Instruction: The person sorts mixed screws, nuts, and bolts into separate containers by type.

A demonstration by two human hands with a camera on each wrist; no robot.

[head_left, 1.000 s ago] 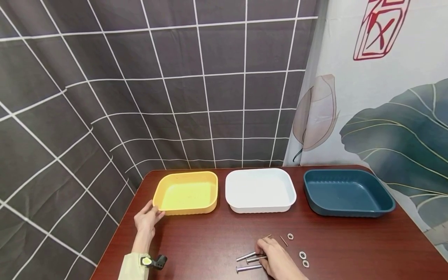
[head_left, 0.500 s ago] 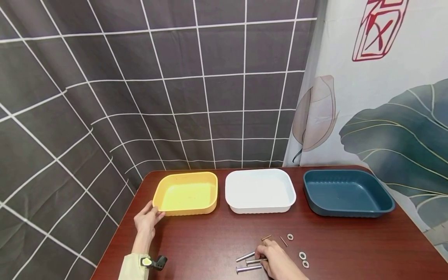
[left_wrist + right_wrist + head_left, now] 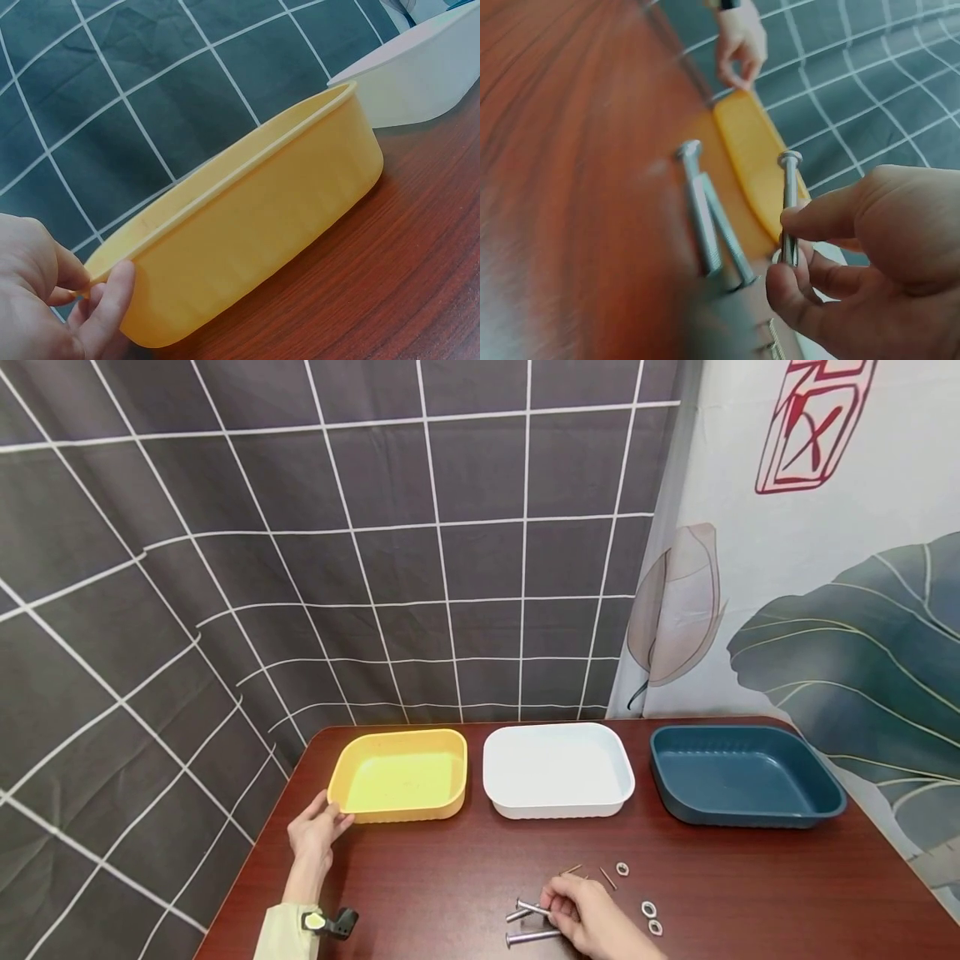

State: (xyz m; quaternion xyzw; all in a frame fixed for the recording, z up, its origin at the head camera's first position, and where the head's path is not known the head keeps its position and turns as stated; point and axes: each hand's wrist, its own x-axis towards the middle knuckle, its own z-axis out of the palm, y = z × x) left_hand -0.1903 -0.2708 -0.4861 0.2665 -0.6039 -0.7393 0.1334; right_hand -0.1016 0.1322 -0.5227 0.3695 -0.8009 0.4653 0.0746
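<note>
My left hand pinches the near left corner of a yellow plastic tray between thumb and fingers. My right hand holds a silver bolt between thumb and fingers, its round head pointing away from the palm. In the right wrist view the bolt is raised off the table. Two more silver bolts lie under and beside that hand, close together. Just beyond the right hand are small brass-coloured screws, partly hidden by the fingers.
A white tray and a dark blue tray stand right of the yellow one along the table's back edge. Three hex nuts and a thin screw lie right of my right hand. A grid-patterned curtain hangs behind the brown table.
My right hand has picked up one of the bolts from the table and tilted it, moving slightly left. The left hand stays at the yellow tray.
</note>
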